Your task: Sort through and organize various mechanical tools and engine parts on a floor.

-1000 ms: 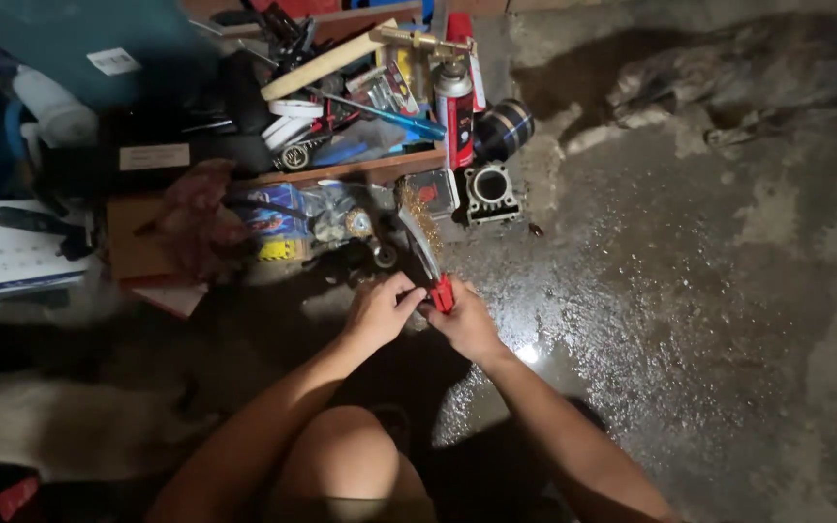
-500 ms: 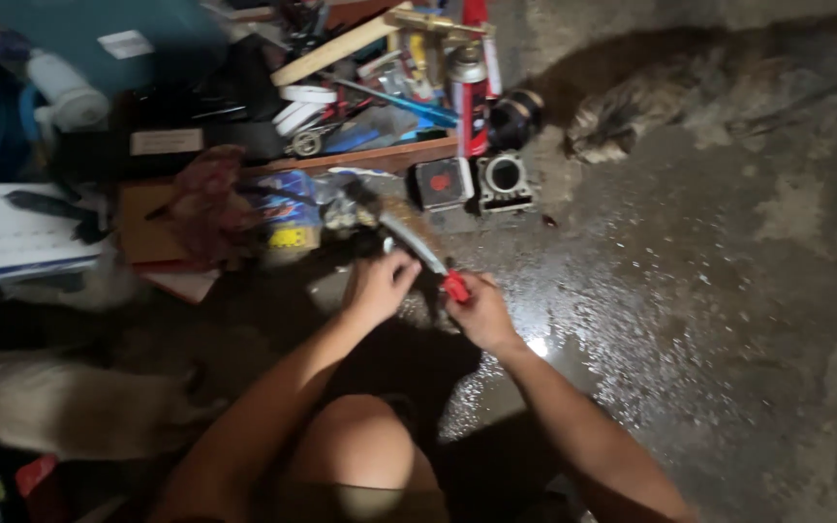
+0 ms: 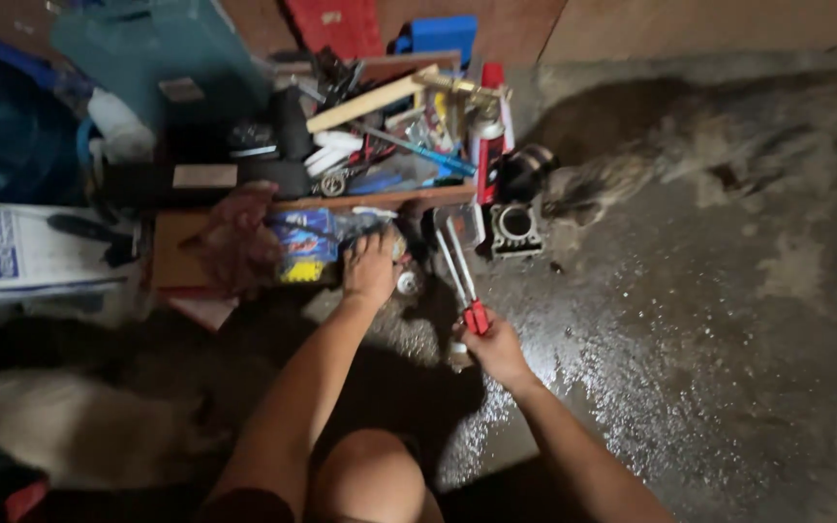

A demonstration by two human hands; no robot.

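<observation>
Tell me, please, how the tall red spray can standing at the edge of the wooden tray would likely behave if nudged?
The spray can stands upright, tall and narrow, so a sideways nudge would probably tip it. Its round body suggests it would then roll, perhaps toward the metal cylinder block below it. Its smooth surface may feel slippery, and the wet floor gives little grip.

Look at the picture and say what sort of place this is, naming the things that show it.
Probably a home workshop or garage floor. A wooden tray crammed with hand tools and a spray can sits on wet bare concrete, beside a metal engine cylinder. The right hand holds a red-handled wire brush.
</observation>
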